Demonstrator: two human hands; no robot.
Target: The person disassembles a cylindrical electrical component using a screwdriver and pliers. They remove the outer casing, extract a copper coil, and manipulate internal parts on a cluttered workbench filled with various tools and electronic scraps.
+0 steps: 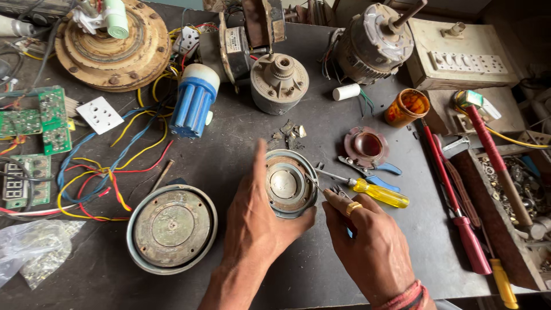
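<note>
Head view: at the middle of the dark workbench [241, 143] we saw a round metal motor end cap [288, 183], its domed bearing seat facing up, tilted toward the camera and clamped in the left hand [252, 218], thumb up along its left edge and fingers curled under its lower rim. The right hand [370, 241], a ring on one finger, was closed on a small pair of pliers [338, 192] whose tips touched the cap's right rim. We judged the step in hand to be work on the cap's edge or a part seated there, with the next move calling for a firm left grip and a small, controlled pull or twist from the pliers; what the tips gripped was too small to tell. Just beside the right hand lay a yellow-handled screwdriver [381, 194], its shaft pointing at the cap. Beyond it sat a reddish cap [366, 146] with blue-handled pliers [387, 169] under it, and an orange jar [406, 107]. To the left lay a larger grey round housing [172, 228], tangled coloured wires [97, 178] and a blue ribbed capacitor [194, 103]. Farther back stood a motor housing [279, 82]. Red-handled tools [459, 212] lay well apart on the right.
</note>
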